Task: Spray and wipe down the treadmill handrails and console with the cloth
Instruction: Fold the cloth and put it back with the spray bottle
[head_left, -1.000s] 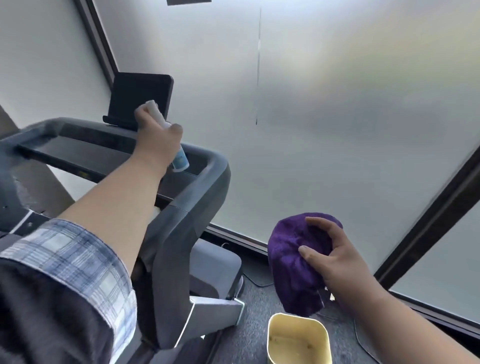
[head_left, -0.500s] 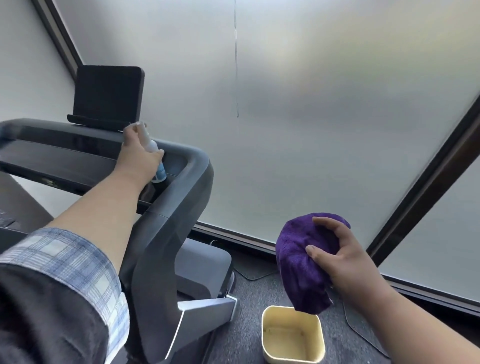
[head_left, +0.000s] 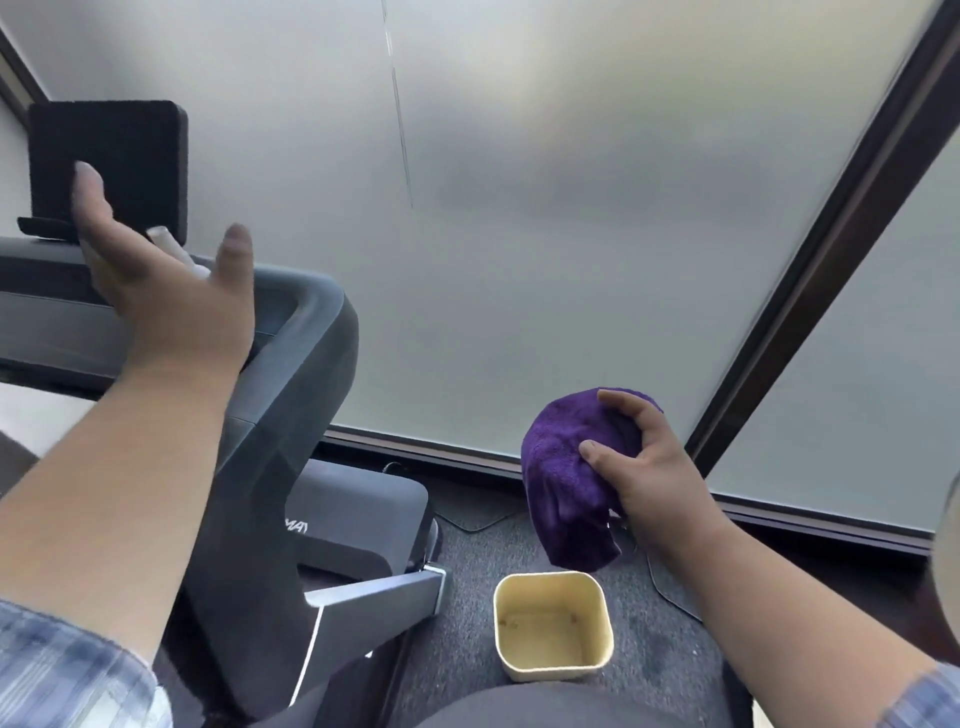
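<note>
The right hand (head_left: 657, 475) is bunching the soft, light purple cloth (head_left: 569, 483) above the yellow tub (head_left: 553, 626), probably best gripped as a wad, while the left hand (head_left: 171, 291) is spreading open, empty, over the spray bottle (head_left: 174, 249) on the treadmill console (head_left: 291, 306).

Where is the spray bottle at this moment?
The spray bottle stands on the treadmill console, upper left of the head view, mostly hidden behind the open left hand, below the black screen.
</note>
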